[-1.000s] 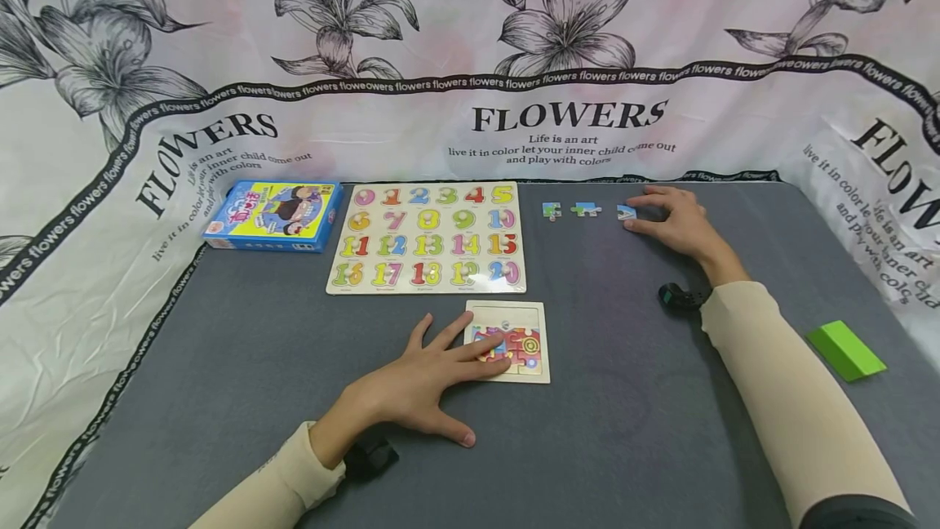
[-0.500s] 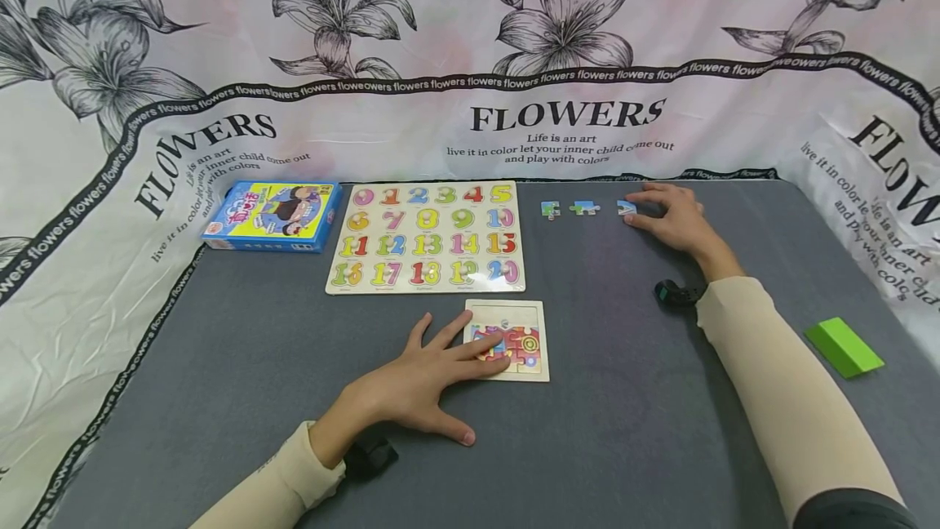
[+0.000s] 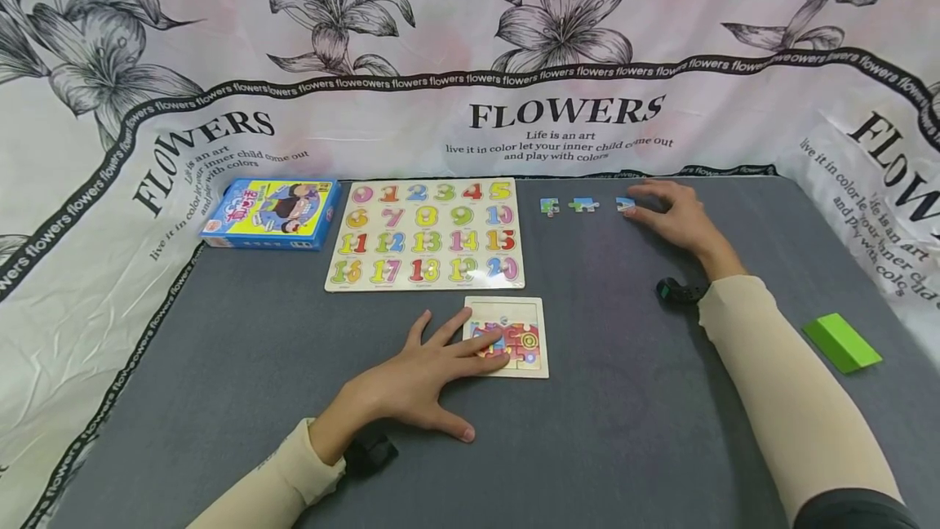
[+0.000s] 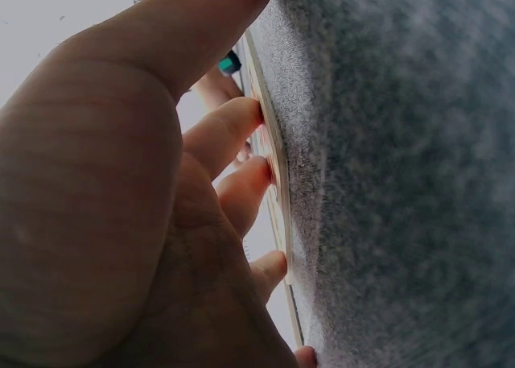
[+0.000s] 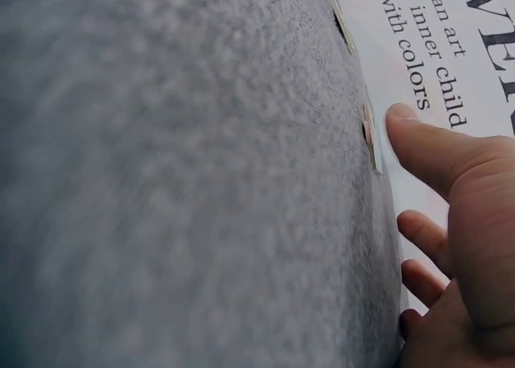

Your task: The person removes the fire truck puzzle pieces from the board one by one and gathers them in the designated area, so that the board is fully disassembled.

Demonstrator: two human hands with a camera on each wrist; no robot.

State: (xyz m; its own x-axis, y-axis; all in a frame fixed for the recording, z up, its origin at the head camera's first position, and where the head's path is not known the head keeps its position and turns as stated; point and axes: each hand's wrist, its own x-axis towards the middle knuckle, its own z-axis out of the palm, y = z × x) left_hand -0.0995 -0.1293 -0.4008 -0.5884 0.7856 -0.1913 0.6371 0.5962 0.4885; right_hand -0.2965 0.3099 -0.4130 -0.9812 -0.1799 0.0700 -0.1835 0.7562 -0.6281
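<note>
My left hand (image 3: 411, 382) lies with fingers spread, two fingertips resting on the small wooden puzzle board (image 3: 543, 341) with red and blue pieces. In the left wrist view, fingertips touch the face of the thin board (image 4: 278, 167). At the back, my right hand (image 3: 679, 219) is beside a blue jigsaw piece (image 3: 624, 204), thumb and index finger apart near its right edge. In the right wrist view, a small gap shows between the thumb (image 5: 426, 146) and the piece (image 5: 369, 134) lying on the cloth. Two more jigsaw pieces (image 3: 584, 205) lie to its left.
A number board (image 3: 426, 236) with 0 to 20 lies behind the left hand. Left of it is a blue and yellow box (image 3: 268, 215). A green block (image 3: 841, 343) sits beyond the right sleeve. A flower-printed cloth (image 3: 411, 125) hangs behind the grey table (image 3: 257, 349).
My right thumb and index finger have loosened from the blue jigsaw piece, which stays on the table. The left hand holds its place on the puzzle board.
</note>
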